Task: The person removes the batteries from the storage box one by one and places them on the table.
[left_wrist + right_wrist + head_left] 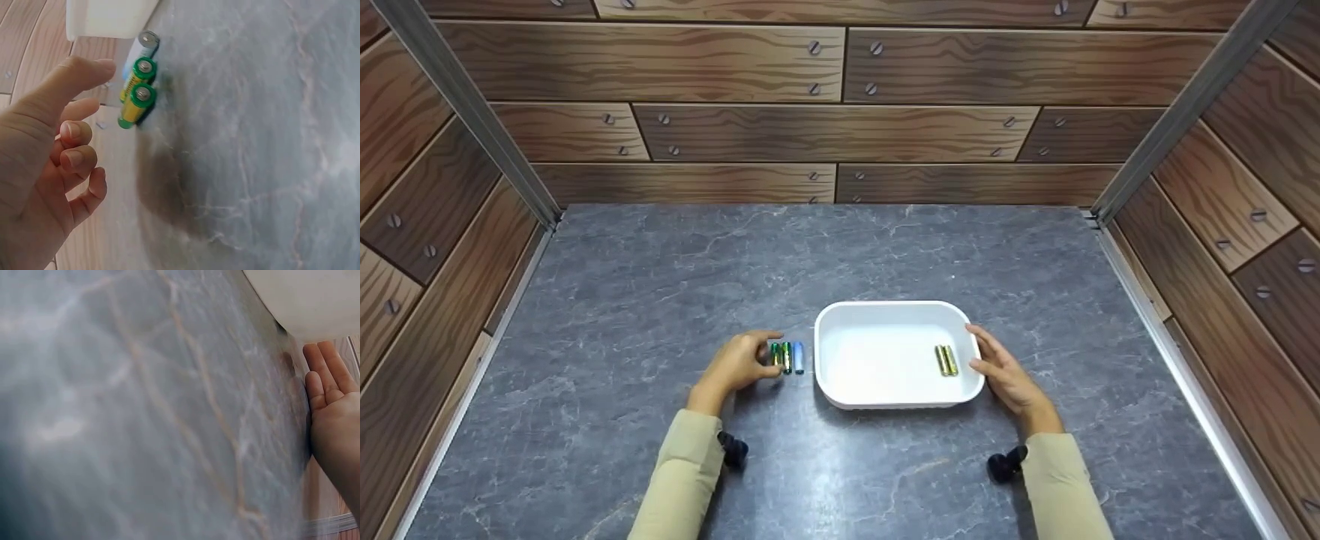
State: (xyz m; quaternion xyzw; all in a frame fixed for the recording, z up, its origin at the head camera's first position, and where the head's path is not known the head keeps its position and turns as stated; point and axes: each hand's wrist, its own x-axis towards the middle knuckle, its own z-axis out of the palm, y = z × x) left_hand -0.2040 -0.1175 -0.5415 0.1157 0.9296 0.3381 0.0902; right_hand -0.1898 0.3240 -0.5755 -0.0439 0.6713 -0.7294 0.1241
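Note:
In the head view my left hand (739, 361) curves its thumb and index finger about a short row of batteries, two green-and-yellow ones (787, 358) and a blue one (799, 358). The left wrist view shows this hand's fingers spread and apart from the green batteries (136, 104), with nothing between them. Just right of the row stands a white plastic tray (870, 367). Two gold batteries (946, 361) lie side by side inside its right end. My right hand (1011, 379) holds that end, thumb and index fingertips over the rim; its other fingers (326, 371) stretch along the outside.
The tray and batteries are on a grey marbled tabletop (660, 285). Wood-patterned panels (735, 135) wall the back and both sides, with metal posts (484, 124) at the far corners. A black wrist device (733, 450) sits at each sleeve.

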